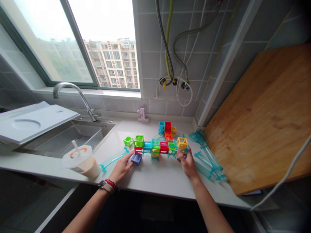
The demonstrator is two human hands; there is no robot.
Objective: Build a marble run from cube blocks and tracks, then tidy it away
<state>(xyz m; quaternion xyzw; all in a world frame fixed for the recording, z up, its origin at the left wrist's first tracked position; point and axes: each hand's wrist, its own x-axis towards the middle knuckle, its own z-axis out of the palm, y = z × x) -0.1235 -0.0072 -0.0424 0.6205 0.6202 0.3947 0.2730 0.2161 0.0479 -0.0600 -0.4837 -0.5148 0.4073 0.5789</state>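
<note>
A row of joined, coloured see-through block frames (164, 148) lies across the counter, with teal track pieces along it. My left hand (122, 166) is at its left end, thumb and fingers closed on the left side of a blue-purple block (136, 158). Close behind that block are a red block and a green cube (139, 140). My right hand (187, 163) curls around the row's right end, below a yellow cube (182, 142). Its fingertips are partly hidden by the pieces. A loose lime-green cube frame (128, 141) sits to the left of the row.
Behind the row stands a smaller cluster of blocks (168, 129). Teal tracks lie at left (114, 159) and right (211, 163). A lidded drink cup (82, 161) is near the counter's front edge. The sink (107, 129) is at left; a wooden board (262, 123) leans at right.
</note>
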